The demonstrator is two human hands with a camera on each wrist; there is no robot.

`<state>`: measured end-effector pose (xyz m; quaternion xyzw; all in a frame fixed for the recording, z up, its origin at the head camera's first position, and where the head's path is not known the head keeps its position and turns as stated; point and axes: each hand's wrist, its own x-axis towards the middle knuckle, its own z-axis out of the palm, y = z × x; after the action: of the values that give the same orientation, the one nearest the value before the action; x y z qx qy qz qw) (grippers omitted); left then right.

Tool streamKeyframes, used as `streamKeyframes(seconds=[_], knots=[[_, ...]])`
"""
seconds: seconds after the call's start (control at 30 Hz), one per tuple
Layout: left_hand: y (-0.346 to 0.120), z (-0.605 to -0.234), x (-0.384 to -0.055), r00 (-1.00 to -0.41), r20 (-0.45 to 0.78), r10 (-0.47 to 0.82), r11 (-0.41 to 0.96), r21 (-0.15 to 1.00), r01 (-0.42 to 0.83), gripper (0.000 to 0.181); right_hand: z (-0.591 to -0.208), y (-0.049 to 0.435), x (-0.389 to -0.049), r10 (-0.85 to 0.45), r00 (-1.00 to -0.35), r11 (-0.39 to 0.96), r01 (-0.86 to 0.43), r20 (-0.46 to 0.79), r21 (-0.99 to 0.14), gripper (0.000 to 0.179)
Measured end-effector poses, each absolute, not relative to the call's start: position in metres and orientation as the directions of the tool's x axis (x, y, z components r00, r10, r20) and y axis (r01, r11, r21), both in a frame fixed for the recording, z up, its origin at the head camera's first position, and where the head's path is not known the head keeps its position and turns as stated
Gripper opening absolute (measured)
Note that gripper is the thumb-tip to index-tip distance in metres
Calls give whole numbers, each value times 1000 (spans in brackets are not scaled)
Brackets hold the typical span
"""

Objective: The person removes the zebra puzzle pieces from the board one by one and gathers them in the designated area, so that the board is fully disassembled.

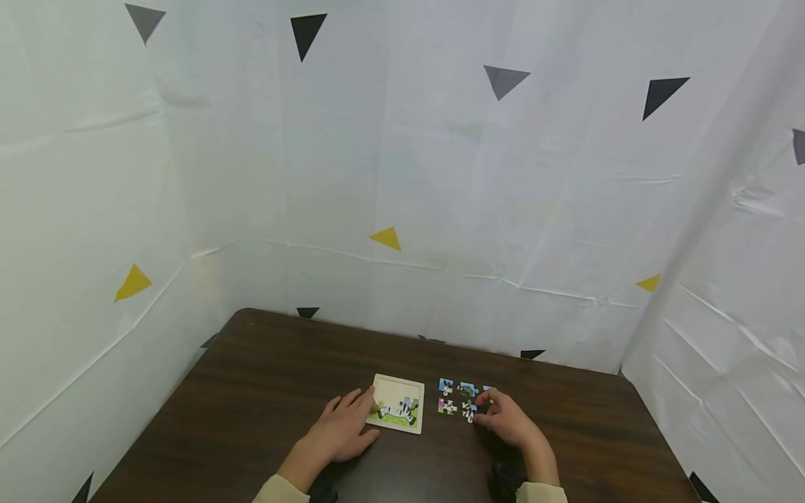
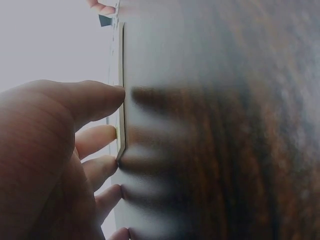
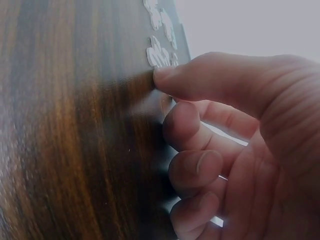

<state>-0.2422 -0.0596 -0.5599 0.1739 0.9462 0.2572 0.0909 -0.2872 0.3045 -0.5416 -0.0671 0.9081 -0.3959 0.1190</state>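
Note:
A pale wooden puzzle tray (image 1: 419, 419) lies on the dark table, with a partly assembled zebra picture (image 1: 399, 411) along its lower part. My left hand (image 1: 342, 427) rests at its left side, fingers spread, the index fingertip on the frame; in the left wrist view the thumb (image 2: 95, 100) is at the tray's near edge. To the right of the tray, several loose jigsaw pieces (image 1: 446, 386) lie in two rows. My right hand (image 1: 506, 421) has its loosely bent fingers on the table, the thumb tip (image 3: 165, 77) right beside a black-and-white jigsaw piece (image 1: 468, 412). Behind its index finger, a blue piece (image 1: 487, 388) is partly hidden.
The brown wooden table (image 1: 283, 391) has rounded far corners. A white curtain (image 1: 440, 175) with grey, black and yellow triangles hangs behind it and along both sides. Dark bands show at both wrists, by the cream sleeves (image 1: 281, 489).

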Motion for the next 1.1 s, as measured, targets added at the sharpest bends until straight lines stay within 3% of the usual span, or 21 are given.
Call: streamKeyframes(seconds=[0.23,0.57,1.1], knots=[[-59,-562,-243,-924,-87,372,811,515,278,47,-535,308,-283,-268,-954,632,-67,-137,-772,31],[-59,-562,-243,-924,-87,371,808,521,275,36,-526,293,-287,-325,-944,578,-150,-58,-802,29],[-58,-564,-244,-927,-92,363,813,518,267,38,-544,213,-291,-445,-891,684,-272,-92,-677,29]])
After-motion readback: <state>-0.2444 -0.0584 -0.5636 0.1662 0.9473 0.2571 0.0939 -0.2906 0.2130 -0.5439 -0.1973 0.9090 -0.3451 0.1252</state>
